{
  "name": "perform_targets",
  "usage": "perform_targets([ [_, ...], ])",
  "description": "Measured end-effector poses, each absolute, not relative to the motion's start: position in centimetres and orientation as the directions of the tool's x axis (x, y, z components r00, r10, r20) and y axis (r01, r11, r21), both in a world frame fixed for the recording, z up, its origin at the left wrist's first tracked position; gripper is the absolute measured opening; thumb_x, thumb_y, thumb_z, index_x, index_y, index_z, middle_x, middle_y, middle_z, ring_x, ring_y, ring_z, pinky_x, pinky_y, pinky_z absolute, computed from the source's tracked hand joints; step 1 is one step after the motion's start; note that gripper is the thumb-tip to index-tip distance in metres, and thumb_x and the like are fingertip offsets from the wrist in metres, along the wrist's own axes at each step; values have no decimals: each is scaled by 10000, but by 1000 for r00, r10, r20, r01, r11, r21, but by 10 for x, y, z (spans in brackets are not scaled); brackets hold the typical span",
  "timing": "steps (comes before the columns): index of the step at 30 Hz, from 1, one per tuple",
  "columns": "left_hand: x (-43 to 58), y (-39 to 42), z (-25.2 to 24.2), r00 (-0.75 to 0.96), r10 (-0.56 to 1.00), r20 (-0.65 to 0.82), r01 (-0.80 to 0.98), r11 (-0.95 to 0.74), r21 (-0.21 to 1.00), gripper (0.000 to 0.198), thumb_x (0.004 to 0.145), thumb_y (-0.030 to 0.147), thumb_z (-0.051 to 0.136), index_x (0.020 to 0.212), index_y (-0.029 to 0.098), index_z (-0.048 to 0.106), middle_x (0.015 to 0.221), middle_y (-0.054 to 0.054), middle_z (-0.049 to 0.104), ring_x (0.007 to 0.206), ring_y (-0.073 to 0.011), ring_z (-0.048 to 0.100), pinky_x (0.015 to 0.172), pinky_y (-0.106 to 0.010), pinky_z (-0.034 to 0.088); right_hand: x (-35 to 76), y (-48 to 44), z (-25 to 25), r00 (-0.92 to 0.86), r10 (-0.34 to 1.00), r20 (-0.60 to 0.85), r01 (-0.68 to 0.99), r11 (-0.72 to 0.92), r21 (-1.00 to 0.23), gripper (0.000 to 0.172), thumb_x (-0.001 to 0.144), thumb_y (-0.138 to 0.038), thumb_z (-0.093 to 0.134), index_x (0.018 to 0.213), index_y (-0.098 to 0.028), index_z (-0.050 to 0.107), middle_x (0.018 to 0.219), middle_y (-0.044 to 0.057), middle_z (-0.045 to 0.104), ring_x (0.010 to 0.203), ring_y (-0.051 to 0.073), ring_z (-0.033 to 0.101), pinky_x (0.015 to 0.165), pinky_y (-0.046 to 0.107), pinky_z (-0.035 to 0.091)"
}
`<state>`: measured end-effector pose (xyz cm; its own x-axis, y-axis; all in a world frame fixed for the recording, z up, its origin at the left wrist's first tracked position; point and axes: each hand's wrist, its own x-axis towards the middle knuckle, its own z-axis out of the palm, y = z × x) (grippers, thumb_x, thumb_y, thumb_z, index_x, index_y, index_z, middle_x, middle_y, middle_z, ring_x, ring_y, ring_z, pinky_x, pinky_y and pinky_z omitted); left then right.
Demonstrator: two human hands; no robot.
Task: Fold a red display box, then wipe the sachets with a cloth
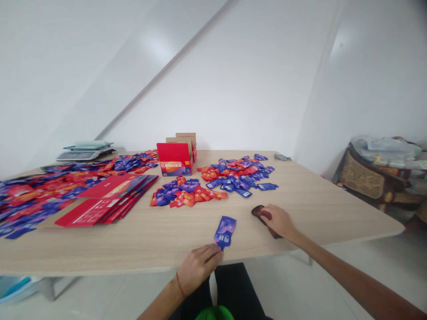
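Observation:
At the table's near edge, my left hand (202,264) pinches the narrow end of a blue-purple sachet (226,229). The sachet lies flat on the tabletop, its printed face up. To the right of it, my right hand (277,220) is closed on a dark brown, elongated object (256,210) resting at the table surface; its exact kind cannot be made out. Beyond both hands lie a pile of mixed red and blue sachets (187,192) and another such pile (238,173).
Flattened red cartons (110,200) are stacked on the left, beside a large spread of sachets (30,195). Open red boxes (175,160) stand at the back. A scale-like device (85,153) sits far left. A carved wooden chair (363,173) holding bags is at right.

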<state>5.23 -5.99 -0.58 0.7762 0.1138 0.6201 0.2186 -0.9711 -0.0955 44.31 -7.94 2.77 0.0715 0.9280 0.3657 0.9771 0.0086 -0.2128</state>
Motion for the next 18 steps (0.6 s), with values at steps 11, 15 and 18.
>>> perform_targets([
  [11,49,-65,-1,792,100,603,200,-975,-100,248,1067,160,490,1258,148,648,1143,-114,750,1108,-210,724,973,-332,618,284,-85,81,-210,871,445,886,361,-289,151,904,-186,620,966,-270,729,1027,47,712,1000,229,617,893,335,459],
  [15,50,-66,0,811,151,565,223,-973,-60,227,1066,158,481,1200,147,665,998,-90,742,944,-196,741,870,-313,640,255,-82,54,-333,899,286,893,398,-209,118,888,-189,640,948,-260,714,1004,31,695,999,220,596,876,330,432],
  [18,51,-66,-1,804,139,578,204,-978,-49,211,1054,144,505,1190,142,666,1070,-100,746,1047,-206,729,938,-320,623,259,-73,41,-359,896,260,907,401,-129,97,908,-210,627,966,-245,697,1028,44,687,1013,232,586,876,342,424],
])
